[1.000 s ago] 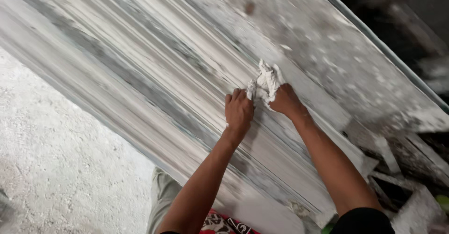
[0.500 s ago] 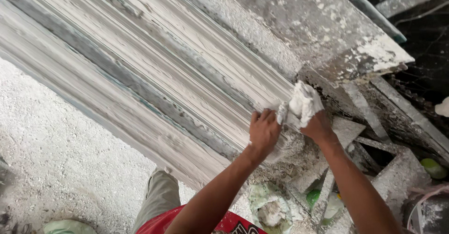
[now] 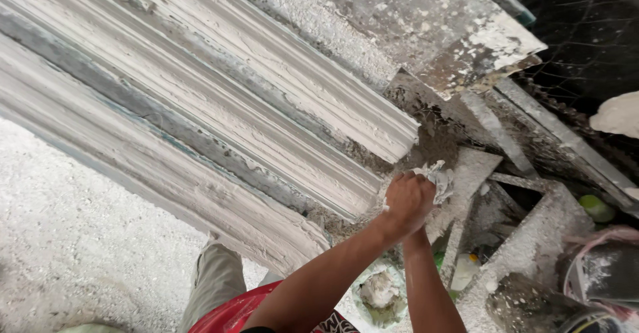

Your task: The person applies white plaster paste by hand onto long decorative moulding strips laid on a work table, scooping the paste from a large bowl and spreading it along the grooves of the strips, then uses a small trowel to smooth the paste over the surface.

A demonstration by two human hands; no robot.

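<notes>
Head view: left hand (image 3: 407, 200) clenched in a fist at the right end of the long ridged plaster moulding (image 3: 219, 127). A crumpled white rag (image 3: 436, 176) sticks out past the knuckles, touching the moulding's end face. Right hand mostly hidden under the left; only its forearm (image 3: 426, 286) shows, so its fingers cannot be told, though it seems to meet the same rag. Grooves along the moulding look smeared and streaky, grey-white, rough near the end where loose fibre and crumbs sit. Judging by that, the long run looks worked and the end edge is in hand. Plaster-caked bowl (image 3: 379, 293) below, near the wrists, crusted frame pieces (image 3: 526, 240) right.
</notes>
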